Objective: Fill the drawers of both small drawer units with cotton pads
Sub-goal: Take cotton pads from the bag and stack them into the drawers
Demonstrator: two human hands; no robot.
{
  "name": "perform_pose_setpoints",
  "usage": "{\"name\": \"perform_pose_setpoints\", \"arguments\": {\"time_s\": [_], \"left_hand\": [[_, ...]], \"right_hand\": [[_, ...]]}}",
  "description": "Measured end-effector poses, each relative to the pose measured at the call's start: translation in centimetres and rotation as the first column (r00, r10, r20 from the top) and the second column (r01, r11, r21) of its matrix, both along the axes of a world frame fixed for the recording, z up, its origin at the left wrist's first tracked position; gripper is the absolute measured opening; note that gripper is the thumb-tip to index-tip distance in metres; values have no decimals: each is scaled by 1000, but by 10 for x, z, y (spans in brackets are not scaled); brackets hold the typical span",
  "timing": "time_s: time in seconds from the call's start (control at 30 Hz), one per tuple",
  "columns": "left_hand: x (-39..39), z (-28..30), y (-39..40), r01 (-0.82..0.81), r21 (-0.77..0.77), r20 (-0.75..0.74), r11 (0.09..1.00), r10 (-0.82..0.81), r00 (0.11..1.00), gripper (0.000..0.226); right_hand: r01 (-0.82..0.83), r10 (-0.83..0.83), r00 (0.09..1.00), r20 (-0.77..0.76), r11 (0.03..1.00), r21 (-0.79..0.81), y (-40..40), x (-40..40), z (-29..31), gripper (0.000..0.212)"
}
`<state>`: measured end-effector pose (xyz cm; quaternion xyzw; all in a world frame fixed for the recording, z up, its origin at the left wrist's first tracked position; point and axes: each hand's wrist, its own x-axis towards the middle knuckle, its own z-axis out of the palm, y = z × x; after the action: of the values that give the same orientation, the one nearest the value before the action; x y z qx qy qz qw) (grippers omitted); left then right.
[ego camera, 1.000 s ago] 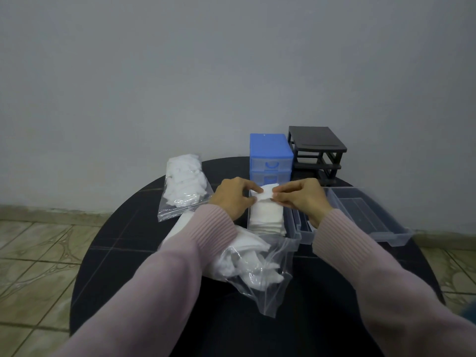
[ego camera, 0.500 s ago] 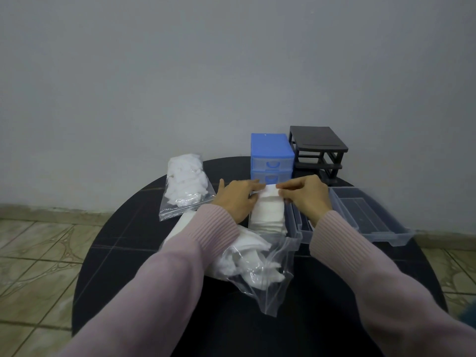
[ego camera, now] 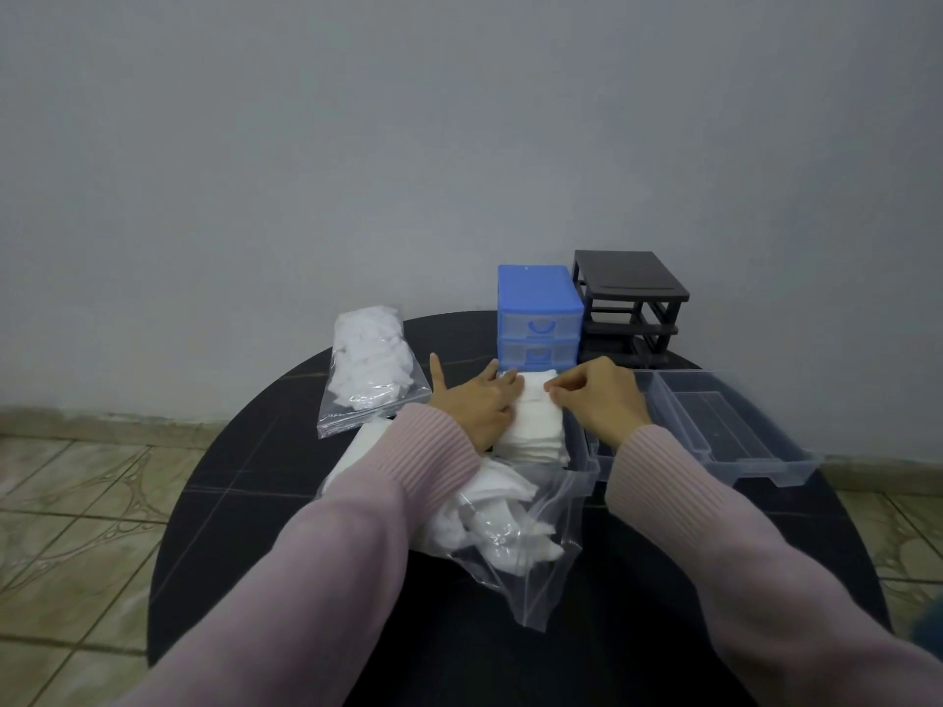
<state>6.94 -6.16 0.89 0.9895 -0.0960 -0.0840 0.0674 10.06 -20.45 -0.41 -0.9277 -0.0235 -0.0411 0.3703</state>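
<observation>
A clear drawer [ego camera: 587, 464] lies on the round black table [ego camera: 265, 466], packed with white cotton pads [ego camera: 533, 431]. My left hand [ego camera: 472, 400] lies flat against the pads' left side, fingers straight and thumb spread. My right hand [ego camera: 597, 400] presses on their right side with curled fingers; whether it pinches a pad is hidden. The blue drawer unit [ego camera: 538, 316] stands just behind with two drawers in it. The black unit [ego camera: 630, 301] to its right is an empty frame. An open bag of pads [ego camera: 505, 533] lies under my left forearm.
A second, sealed bag of pads [ego camera: 367, 364] lies at the table's back left. Two more clear drawers [ego camera: 735, 431] sit to the right of my right hand, holding no pads. A grey wall stands close behind the table; tiled floor surrounds it.
Both hands lowered the pad they held above the drawer onto the stack. My left hand opened flat, thumb out, and now lies against the pads.
</observation>
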Motion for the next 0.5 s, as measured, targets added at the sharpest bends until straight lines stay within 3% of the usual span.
{"name": "perform_pose_setpoints", "arguments": {"time_s": [0.13, 0.3, 0.4, 0.5], "left_hand": [[0, 10, 6, -39, -182, 18, 983, 43, 999, 46], [-12, 21, 27, -33, -465, -22, 885, 26, 999, 36], [-39, 29, 42, 15, -522, -17, 853, -28, 999, 34], [-64, 36, 56, 39, -519, -28, 854, -63, 998, 41]], "right_hand": [[-42, 37, 997, 66, 996, 83, -5, -13, 12, 15], [-150, 145, 986, 85, 987, 55, -20, -42, 26, 6], [-207, 206, 976, 71, 978, 9, -33, -63, 30, 8], [-319, 318, 947, -38, 947, -37, -41, -81, 33, 14]]}}
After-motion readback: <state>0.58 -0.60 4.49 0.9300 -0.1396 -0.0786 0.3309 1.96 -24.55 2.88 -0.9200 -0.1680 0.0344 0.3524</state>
